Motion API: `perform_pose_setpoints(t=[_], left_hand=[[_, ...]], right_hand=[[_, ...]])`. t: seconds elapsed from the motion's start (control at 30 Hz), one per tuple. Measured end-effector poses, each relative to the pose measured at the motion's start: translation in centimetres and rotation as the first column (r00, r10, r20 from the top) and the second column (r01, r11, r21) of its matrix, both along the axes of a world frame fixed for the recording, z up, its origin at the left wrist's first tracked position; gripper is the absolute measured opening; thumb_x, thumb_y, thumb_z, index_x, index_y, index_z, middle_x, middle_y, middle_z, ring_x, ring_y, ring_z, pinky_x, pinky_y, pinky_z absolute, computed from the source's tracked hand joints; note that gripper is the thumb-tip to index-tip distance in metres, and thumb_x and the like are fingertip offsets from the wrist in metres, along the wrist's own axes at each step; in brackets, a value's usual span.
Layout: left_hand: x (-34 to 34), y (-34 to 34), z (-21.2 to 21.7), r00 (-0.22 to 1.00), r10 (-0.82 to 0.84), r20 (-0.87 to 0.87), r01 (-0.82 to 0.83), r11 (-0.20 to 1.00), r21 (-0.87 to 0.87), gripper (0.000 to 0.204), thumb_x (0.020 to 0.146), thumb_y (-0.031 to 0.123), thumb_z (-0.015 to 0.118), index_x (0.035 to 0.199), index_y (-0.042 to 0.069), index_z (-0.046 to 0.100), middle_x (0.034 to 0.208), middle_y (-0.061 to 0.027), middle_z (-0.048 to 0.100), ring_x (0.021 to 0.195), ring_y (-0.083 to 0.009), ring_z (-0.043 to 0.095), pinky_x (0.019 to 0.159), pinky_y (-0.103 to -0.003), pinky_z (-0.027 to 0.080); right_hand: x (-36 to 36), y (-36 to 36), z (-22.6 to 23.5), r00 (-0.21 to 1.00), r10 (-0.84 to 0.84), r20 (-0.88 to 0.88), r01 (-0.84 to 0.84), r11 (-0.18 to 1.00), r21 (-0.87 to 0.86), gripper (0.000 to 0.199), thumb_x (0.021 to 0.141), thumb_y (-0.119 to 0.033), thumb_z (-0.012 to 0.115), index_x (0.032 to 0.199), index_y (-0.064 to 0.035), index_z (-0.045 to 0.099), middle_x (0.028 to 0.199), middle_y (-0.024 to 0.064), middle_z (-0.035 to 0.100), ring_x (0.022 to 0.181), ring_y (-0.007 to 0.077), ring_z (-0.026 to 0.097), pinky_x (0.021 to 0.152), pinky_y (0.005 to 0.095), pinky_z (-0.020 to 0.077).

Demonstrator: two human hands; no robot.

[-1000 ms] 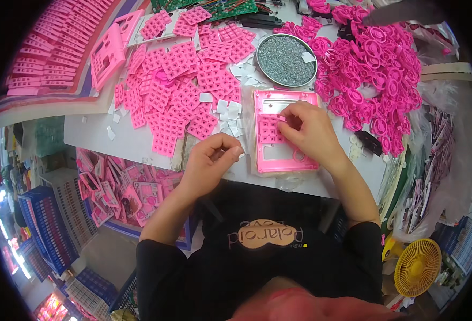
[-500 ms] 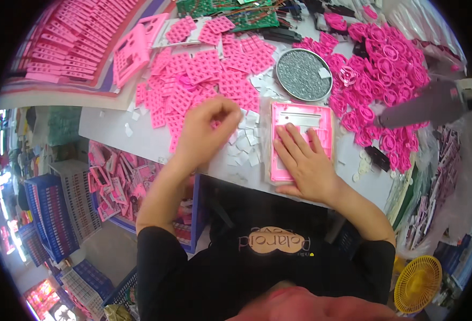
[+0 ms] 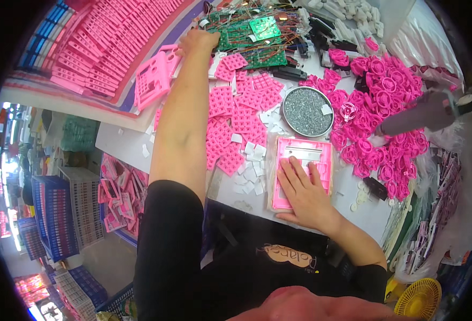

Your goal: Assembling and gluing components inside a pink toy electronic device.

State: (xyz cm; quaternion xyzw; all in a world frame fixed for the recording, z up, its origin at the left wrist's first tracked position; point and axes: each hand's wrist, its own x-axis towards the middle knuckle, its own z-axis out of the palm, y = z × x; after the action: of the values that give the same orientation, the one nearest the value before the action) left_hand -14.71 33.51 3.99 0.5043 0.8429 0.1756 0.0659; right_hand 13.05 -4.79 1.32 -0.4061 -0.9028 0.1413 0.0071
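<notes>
My right hand (image 3: 308, 195) lies with fingers outstretched on a pink plastic casing half (image 3: 328, 160), which rests on a padded pad on the table. A silvery strip shows inside the casing above my fingertips. My left arm is stretched far forward. My left hand (image 3: 198, 41) is at the back of the table, between a pink casing part (image 3: 153, 80) and wired green circuit boards (image 3: 246, 40). Its fingers are mostly hidden, so whether it grips something does not show. Beneath and beside that forearm spread pink button pads (image 3: 241, 117).
A round tin of small metal screws (image 3: 306, 112) stands beyond the casing. Pink ring-shaped parts (image 3: 372, 112) are heaped at the right, under a dark grey tool (image 3: 418, 115). White paper squares (image 3: 252, 171) lie near the pads. Rows of pink parts (image 3: 107, 48) fill the far left.
My left hand has moved from above the button pads to the far back, beside the circuit boards. My right hand stays flat on the casing. The whole view has shifted.
</notes>
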Motion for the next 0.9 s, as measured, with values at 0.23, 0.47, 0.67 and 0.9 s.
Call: perform_pose_setpoints(t=[0.23,0.47,0.67,0.9], left_hand=[[10.0,2.7,-0.7,0.973,-0.228,0.025,0.226,0.972,0.057,0.059,0.074,0.057,0.075,0.112,0.011,0.076,0.119,-0.0131,0.072,0.117,-0.0339,0.064,0.107,-0.057,0.038],[12.8,4.0,-1.3,0.748,-0.493,0.445,0.203,0.807,0.554,0.031,0.076,0.026,0.083,0.098,0.007,0.073,0.094,-0.008,0.075,0.09,-0.0221,0.069,0.082,-0.036,0.052],[12.0,-7.3,6.3,0.639,-0.599,-0.483,0.461,-0.205,0.864,0.016,0.081,0.003,0.077,0.092,0.005,0.067,0.09,-0.007,0.069,0.079,-0.0227,0.063,0.073,-0.033,0.05],[11.1,-23.2,3.5,0.157,-0.843,-0.515,0.656,-0.301,0.692,0.028,0.069,0.005,0.076,0.095,0.01,0.067,0.085,-0.005,0.065,0.079,-0.0278,0.064,0.068,-0.041,0.05]], right_hand=[[0.3,0.0,0.0,1.0,-0.024,0.001,0.024,1.0,0.01,0.101,0.077,-0.058,0.074,0.15,0.0015,0.037,0.16,0.0208,0.03,0.152,0.0377,0.021,0.117,0.0624,0.0207],[0.3,-0.3,-0.1,0.999,0.001,-0.035,-0.001,1.0,0.009,0.103,0.075,-0.056,0.077,0.151,0.0005,0.036,0.161,0.0196,0.028,0.152,0.0365,0.022,0.117,0.061,0.0231],[2.5,0.9,0.5,0.845,-0.019,-0.534,0.066,0.995,0.069,0.08,0.081,-0.047,0.076,0.142,-0.0021,0.049,0.14,0.0194,0.051,0.136,0.035,0.044,0.11,0.0555,0.0361],[1.7,9.5,2.5,-0.145,-0.814,-0.562,-0.427,0.564,-0.707,0.033,0.1,-0.028,0.063,0.122,-0.0028,0.061,0.104,0.004,0.068,0.096,0.0154,0.065,0.075,0.0349,0.0524]])
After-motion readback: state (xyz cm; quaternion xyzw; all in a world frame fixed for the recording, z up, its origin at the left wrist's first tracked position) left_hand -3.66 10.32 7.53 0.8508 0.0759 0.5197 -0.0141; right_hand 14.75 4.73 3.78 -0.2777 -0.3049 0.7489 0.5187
